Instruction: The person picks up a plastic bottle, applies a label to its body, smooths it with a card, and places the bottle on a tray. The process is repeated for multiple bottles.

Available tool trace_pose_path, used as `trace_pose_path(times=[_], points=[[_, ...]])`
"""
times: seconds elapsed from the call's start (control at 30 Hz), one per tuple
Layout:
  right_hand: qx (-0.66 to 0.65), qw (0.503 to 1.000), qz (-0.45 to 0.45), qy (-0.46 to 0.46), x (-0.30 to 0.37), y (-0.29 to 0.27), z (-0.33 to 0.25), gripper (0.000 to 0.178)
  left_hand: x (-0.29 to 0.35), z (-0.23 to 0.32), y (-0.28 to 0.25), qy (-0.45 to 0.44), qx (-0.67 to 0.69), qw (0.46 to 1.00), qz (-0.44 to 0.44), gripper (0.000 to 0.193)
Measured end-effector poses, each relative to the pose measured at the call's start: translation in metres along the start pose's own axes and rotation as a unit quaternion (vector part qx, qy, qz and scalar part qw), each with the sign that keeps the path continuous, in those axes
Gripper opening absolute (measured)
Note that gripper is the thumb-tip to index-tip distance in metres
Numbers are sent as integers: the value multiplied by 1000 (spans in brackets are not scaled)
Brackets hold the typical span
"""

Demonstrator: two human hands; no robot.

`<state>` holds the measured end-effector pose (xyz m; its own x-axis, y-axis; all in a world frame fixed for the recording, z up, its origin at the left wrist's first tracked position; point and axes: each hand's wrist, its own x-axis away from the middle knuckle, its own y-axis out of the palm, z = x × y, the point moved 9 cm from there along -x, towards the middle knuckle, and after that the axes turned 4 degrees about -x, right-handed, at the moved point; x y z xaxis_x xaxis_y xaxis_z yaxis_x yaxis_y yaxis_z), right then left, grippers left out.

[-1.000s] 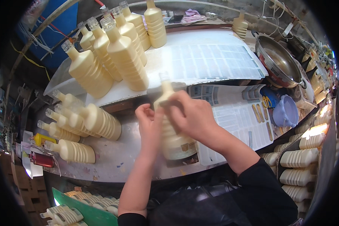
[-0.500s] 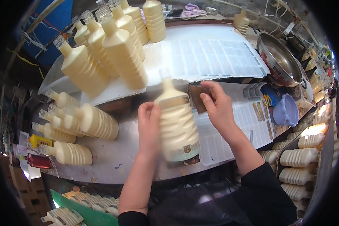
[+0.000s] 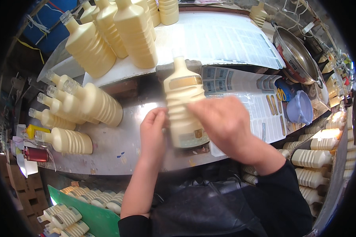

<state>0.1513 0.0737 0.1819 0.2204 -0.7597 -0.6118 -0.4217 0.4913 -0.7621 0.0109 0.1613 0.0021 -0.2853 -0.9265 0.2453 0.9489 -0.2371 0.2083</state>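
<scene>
A cream bottle (image 3: 184, 94) with wavy ribs and a clear neck stands or leans before me, its neck away from me. A tan band (image 3: 186, 81) crosses its shoulder, and a pale label strip (image 3: 188, 139) with a small gold mark runs round its base. Against the bottle's left side my left hand (image 3: 152, 128) is closed, thumb and fingers gripping its edge. My right hand (image 3: 227, 126) is closed and blurred over the right side of the bottle, fingertips at its middle; whatever is in its fingers is hidden. A grey block (image 3: 194, 65) sits behind the bottle.
Sheets of labels (image 3: 233, 89) lie to the right, with a blue-purple bucket (image 3: 300, 106) and yellow-handled scissors (image 3: 281, 94). Cream bottles (image 3: 136, 35) stand at the back left; others (image 3: 73, 140) lie at left. A metal pan (image 3: 300, 51) stands at far right.
My right hand has swung left and turned over, from beside the bottle to across its front. The brown flat piece seen in its fingers is out of sight. The view has tipped down.
</scene>
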Motion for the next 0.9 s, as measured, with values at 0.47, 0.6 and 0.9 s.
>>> trace_pose_path(times=[0.47,0.6,0.9], points=[[82,983,-83,-142,36,41,-96,29,32,-23,-4,11,108,994,-34,36],[53,991,-74,-99,45,67,-89,10,34,-32,-9,32,115,992,-29,37],[-101,972,-31,211,78,28,2,23,59,-18,7,151,-127,980,6,54]])
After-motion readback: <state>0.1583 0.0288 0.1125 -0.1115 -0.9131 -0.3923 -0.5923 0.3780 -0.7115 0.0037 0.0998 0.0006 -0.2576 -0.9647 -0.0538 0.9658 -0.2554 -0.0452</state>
